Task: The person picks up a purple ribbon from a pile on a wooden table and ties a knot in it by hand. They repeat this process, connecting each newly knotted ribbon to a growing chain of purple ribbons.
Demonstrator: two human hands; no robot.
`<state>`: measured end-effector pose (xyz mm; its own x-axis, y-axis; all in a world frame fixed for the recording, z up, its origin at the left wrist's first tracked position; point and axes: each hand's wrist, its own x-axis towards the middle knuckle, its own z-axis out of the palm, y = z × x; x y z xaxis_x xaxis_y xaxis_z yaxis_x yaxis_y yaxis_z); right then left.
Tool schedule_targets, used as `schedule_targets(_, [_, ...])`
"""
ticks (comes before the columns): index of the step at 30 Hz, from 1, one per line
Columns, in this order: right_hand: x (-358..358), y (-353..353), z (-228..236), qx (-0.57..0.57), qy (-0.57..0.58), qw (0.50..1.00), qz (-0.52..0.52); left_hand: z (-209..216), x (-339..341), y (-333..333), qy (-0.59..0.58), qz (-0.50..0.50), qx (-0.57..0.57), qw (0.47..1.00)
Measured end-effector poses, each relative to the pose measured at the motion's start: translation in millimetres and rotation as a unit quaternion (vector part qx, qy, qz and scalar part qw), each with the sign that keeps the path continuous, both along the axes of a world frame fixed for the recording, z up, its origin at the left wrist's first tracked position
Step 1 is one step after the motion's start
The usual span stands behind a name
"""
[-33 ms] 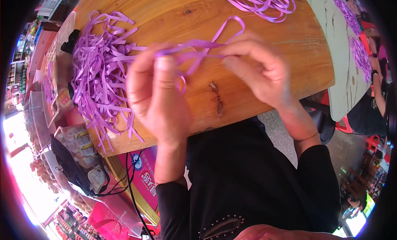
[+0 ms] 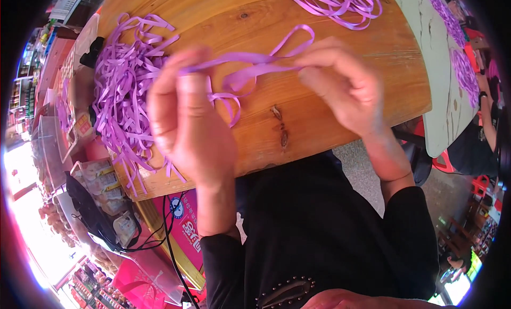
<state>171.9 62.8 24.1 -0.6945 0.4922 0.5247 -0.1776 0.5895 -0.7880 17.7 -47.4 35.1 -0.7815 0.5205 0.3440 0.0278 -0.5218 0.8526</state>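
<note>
A purple ribbon [image 2: 246, 57] stretches between my two hands above the wooden table [image 2: 346, 48]. It makes loops there, one rising toward my right hand and another curling down onto the wood. My left hand [image 2: 194, 117], somewhat blurred, pinches one end between thumb and fingers. The thumb and index finger of my right hand [image 2: 346, 91] are pressed together on the other side of the ribbon. Close to my left hand lies a tangled heap of cut purple ribbon pieces [image 2: 122, 88]. At the far edge sits a loose coil of purple ribbon [image 2: 340, 11].
A white marble-patterned table [image 2: 447, 120] adjoins on the right, with more purple ribbon [image 2: 464, 75] on it. Beyond it another person's arm [image 2: 488, 120] shows. Black cables [image 2: 166, 240] hang at the lower left beside a pink box [image 2: 183, 218] and a black bag [image 2: 88, 208].
My left hand has moved left and my right hand slightly right, so they are farther apart. The ribbon between them is drawn out longer, and its loops have shifted.
</note>
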Motion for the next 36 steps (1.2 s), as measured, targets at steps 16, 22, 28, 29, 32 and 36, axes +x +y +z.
schedule_targets(16, [120.4,96.1,21.6,-0.335,0.202,0.909,0.147,34.7,-58.8,-39.2,-0.065,-0.01,-0.078,0.995])
schedule_targets(22, [55.0,28.0,43.9,-0.083,0.025,0.996,-0.025,11.8,-12.3,-23.9,-0.188,-0.188,-0.102,0.959])
schedule_targets(28, [24.4,20.0,50.1,0.088,-0.021,0.996,-0.021,9.1,-3.0,-26.2,-0.132,-0.219,-0.096,0.962])
schedule_targets(29, [22.2,22.1,50.6,0.087,-0.024,0.996,-0.022,8.4,-1.3,-24.3,-0.131,-0.223,-0.099,0.961])
schedule_targets(32, [9.1,24.1,56.2,0.155,-0.045,0.987,-0.003,7.4,0.0,-21.5,-0.089,-0.225,-0.105,0.965])
schedule_targets(36, [-20.5,5.3,69.6,0.305,-0.086,0.946,-0.071,3.0,-1.3,-21.4,-0.066,-0.205,-0.13,0.968])
